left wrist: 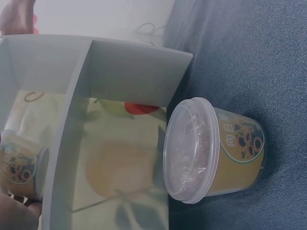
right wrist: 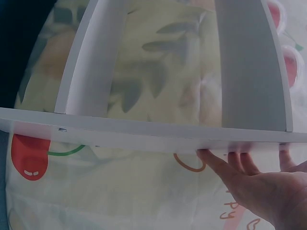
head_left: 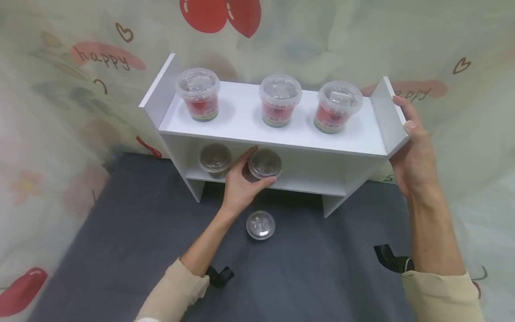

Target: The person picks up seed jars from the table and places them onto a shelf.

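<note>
My left hand [head_left: 240, 185] grips a clear-lidded plastic cup [head_left: 265, 163] at the lower shelf board, thumb and fingers on opposite sides of it. In the left wrist view that cup [left wrist: 21, 165] shows a yellowish body and a printed label, its base close to the board; whether it touches cannot be told. To its left on the same board stands another lidded cup [head_left: 215, 157]. With its fingertips my right hand [head_left: 416, 154] touches the outer side of the white shelf's [head_left: 346, 174] right panel; the right wrist view shows these fingers [right wrist: 218, 165] fairly straight and spread.
Three lidded cups with red contents, left [head_left: 199, 95], middle [head_left: 280, 100] and right [head_left: 337, 107], stand on the top board. Another lidded cup [head_left: 260, 225] stands on the dark grey cloth [head_left: 322, 264] before the shelf. A printed curtain [head_left: 301, 40] hangs behind.
</note>
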Motion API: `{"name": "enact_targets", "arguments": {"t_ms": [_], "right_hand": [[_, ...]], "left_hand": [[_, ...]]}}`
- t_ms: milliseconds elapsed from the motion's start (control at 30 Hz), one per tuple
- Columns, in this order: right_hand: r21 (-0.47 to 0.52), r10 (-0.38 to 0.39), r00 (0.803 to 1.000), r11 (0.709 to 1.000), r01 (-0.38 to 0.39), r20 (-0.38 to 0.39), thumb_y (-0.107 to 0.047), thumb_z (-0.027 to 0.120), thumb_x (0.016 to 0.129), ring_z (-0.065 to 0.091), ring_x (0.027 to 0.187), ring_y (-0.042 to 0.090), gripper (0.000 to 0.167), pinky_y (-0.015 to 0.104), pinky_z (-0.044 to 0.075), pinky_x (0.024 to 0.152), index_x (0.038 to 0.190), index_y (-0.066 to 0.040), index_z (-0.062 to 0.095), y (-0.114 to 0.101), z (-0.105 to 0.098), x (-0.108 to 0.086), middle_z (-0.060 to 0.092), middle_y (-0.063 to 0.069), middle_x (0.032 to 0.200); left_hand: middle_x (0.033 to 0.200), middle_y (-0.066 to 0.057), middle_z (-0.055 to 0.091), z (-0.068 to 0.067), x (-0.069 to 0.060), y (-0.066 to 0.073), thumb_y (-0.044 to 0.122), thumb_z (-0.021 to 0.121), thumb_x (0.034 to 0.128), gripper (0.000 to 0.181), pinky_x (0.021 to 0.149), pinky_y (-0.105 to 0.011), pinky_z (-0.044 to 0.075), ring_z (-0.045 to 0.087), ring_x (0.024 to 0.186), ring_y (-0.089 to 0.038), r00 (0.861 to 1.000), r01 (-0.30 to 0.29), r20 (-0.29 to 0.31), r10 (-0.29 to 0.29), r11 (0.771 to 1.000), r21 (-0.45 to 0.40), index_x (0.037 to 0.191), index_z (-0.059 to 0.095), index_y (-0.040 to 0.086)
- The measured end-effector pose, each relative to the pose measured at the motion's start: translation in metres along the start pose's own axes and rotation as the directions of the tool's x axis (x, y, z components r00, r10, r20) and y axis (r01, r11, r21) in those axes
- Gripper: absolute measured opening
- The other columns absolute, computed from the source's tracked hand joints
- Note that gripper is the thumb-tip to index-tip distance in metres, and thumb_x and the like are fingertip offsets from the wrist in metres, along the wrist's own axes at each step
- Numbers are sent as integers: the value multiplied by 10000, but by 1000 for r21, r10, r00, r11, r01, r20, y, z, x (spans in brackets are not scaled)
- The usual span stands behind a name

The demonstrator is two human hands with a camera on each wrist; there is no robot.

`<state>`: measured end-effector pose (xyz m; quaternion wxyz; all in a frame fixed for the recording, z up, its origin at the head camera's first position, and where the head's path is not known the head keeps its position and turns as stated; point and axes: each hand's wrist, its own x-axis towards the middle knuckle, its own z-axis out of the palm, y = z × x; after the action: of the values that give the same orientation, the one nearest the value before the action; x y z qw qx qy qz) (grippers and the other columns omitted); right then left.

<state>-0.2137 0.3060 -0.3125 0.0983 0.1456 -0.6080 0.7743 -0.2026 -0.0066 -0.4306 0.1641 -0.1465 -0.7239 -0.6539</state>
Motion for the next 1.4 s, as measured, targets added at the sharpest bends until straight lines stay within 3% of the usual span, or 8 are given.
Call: {"name": "enact_targets", "arguments": {"t_ms": [100, 233, 467, 733, 967, 1200, 1400], "right_hand": [[-12, 5, 1000, 1000, -5, -1, -347, 529, 940, 390, 1231, 279, 553, 398, 412, 868, 1468, -198, 464, 0, 0, -1, 369, 119, 1449], [3, 8, 1000, 1000, -8, -2, -337, 522, 940, 399, 1215, 270, 532, 392, 420, 854, 1452, -201, 475, 0, 0, 1, 375, 115, 1434], [1, 4, 1000, 1000, -4, 2, -345, 510, 948, 402, 1220, 274, 539, 380, 428, 853, 1466, -205, 462, 1, 0, -1, 372, 122, 1444], [65, 10, 1000, 998, -10, -1, -316, 529, 949, 436, 1187, 260, 505, 360, 449, 827, 1437, -196, 480, 0, -1, 0, 400, 125, 1416], [59, 8, 1000, 998, -7, -6, -324, 536, 944, 422, 1198, 260, 511, 376, 430, 841, 1437, -200, 486, 0, 0, 0, 391, 116, 1422], [57, 3, 1000, 998, -3, -5, -325, 534, 948, 418, 1211, 264, 519, 383, 422, 856, 1448, -201, 478, 1, 0, -1, 388, 120, 1434], [64, 0, 1000, 998, 0, -3, -324, 550, 937, 424, 1201, 265, 527, 379, 431, 847, 1443, -193, 482, 1, 0, 0, 398, 124, 1422]], "left_hand": [[1376, -265, 526, -1, -1, 12, -23, 869, 701, 817, 1031, -394, 438, 543, 1253, -345, 1000, 10, 4, -10, 1000, 5, 1413, 471, -76], [1368, -268, 530, 0, 0, 12, -15, 869, 704, 808, 1033, -394, 436, 542, 1251, -353, 1000, 6, 1, -6, 1000, 24, 1407, 476, -80], [1386, -82, 569, 4, 3, -32, 219, 923, 693, 862, 1066, -319, 385, 527, 1273, -185, 1000, -14, -13, 16, 988, 151, 1440, 506, 114], [1369, -77, 573, 4, 5, -29, 262, 914, 706, 873, 1054, -337, 389, 532, 1249, -185, 999, 27, 18, -31, 979, 200, 1450, 481, 116], [1404, -59, 544, 3, 5, -26, 303, 899, 724, 889, 1078, -369, 362, 506, 1285, -200, 997, 65, 35, -75, 969, 240, 1474, 447, 152], [1466, -95, 484, 2, 3, -25, 286, 903, 719, 1008, 1122, -358, 310, 451, 1346, -209, 994, 89, 51, -100, 980, 180, 1541, 332, 165], [1484, -141, 448, -1, -4, -26, 95, 875, 748, 957, 1115, -321, 332, 419, 1381, -233, 997, 67, 44, -67, 998, 9, 1534, 329, 100]]}}
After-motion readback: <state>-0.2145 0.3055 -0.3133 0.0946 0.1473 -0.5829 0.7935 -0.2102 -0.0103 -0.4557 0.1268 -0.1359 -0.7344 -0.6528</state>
